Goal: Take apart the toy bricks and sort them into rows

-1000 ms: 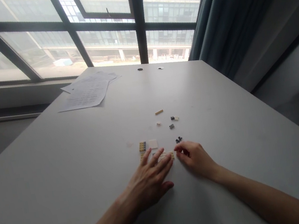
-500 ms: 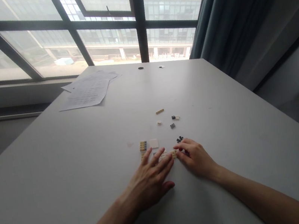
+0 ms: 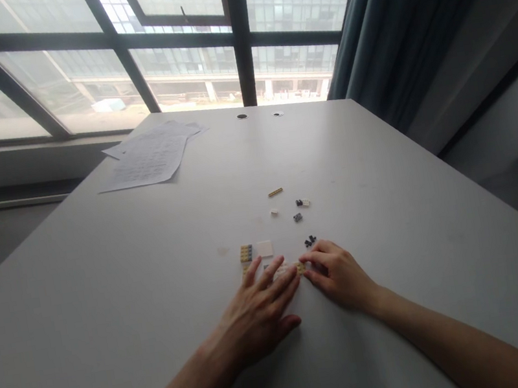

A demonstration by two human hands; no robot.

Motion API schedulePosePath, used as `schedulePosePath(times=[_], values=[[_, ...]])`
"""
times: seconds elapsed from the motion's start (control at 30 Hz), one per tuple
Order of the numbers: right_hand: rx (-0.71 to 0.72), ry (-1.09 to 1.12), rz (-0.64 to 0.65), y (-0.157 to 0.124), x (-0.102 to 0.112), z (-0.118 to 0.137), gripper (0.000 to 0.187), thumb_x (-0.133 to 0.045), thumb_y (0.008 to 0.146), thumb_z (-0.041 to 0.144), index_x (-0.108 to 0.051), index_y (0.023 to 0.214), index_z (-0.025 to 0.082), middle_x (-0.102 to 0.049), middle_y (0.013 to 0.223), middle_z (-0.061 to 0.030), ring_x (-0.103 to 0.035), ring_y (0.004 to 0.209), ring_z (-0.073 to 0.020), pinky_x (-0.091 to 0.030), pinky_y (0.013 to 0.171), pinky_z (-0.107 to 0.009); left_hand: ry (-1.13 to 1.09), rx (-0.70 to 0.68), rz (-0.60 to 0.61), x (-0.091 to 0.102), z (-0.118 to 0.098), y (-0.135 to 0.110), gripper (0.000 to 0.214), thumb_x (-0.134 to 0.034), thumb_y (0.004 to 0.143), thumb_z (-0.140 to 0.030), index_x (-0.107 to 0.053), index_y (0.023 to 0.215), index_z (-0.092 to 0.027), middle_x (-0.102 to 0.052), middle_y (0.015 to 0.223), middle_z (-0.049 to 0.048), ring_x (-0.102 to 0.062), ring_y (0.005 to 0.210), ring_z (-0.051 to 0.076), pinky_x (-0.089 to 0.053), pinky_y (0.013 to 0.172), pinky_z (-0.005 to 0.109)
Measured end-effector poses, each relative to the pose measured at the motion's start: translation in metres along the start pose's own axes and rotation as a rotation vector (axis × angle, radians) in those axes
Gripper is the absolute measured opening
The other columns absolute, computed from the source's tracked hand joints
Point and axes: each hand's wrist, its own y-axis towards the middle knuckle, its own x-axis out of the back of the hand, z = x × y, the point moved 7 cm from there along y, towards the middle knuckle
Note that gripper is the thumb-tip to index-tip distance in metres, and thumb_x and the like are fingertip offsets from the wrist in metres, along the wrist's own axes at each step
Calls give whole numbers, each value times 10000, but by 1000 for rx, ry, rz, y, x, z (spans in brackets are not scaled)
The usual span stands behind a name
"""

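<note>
My left hand (image 3: 260,308) lies with fingers spread over a group of small toy building bricks, partly hiding them. Under its fingertips show white studded bricks (image 3: 281,270). A tan building brick (image 3: 300,269) sits at the right end of these, against the left fingertips. My right hand (image 3: 338,275) pinches that tan brick's right side between thumb and index finger. Just beyond the left fingers are a tan and grey studded block (image 3: 246,253) and a flat white tile (image 3: 264,249). Small black pieces (image 3: 310,240) lie right behind the right fingers.
Farther back on the white table (image 3: 158,302) lie a long tan strip (image 3: 275,192), a small white piece (image 3: 274,213), a black and white piece (image 3: 303,203) and a grey piece (image 3: 297,217). Printed papers (image 3: 145,159) rest at the far left, and a dark curtain (image 3: 381,37) hangs at right.
The view has shifted very slightly, so everything sits a few pixels farther left. Right thumb and index finger look a touch closer around the tan brick; the left hand stays in place.
</note>
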Motion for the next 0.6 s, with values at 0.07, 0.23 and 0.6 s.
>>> schedulePosePath(times=[0.07,0.23,0.6], values=[[8,-2,-2,-1,-1,0,190,-633,853,226,-695,1032,238,-622,941,-42,-574,907,-192,-467,837,-320,1,-5,-9,1,0,0,569,-437,941,-526,-430,1417,-215,-493,1437,55,-307,1400,288,-59,1184,491],[11,-10,-8,-2,-2,0,191,-615,867,236,-696,1040,244,-619,939,-41,-569,900,-191,-464,837,-321,-2,-4,-26,2,-1,0,573,-440,939,-532,-441,1410,-207,-507,1423,68,-324,1392,291,-65,1182,493],[6,2,-11,-2,-1,3,187,-613,865,240,-695,1033,235,-619,938,-48,-569,903,-199,-468,832,-333,0,-8,-22,4,-1,2,569,-442,938,-534,-441,1408,-214,-491,1441,49,-324,1392,285,-66,1183,482]])
